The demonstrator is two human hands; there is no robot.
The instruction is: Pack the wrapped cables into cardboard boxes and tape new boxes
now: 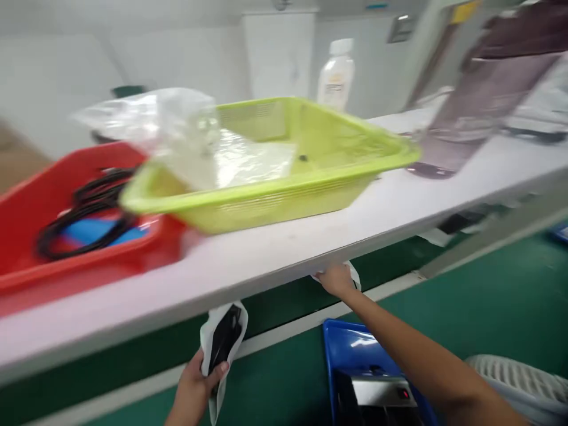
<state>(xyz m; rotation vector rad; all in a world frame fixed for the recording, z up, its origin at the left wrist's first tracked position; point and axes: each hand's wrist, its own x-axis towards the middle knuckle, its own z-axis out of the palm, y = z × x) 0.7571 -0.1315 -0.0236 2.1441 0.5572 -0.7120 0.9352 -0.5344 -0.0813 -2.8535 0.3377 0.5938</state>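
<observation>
White work room with a green floor

A long white table (284, 248) runs across the view, above and beyond the hands, its front edge slanting up to the right. Below it and to the right lies a green floor (488, 296), crossed by a pale strip near the table's foot. Behind the table stands a plain white wall (66, 77) with a white cabinet (278, 53) further back. The light is even and bright; the picture is blurred.

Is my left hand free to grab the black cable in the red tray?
Probably not: the left hand grips a white pouch below the table edge; the black cable lies above.
</observation>
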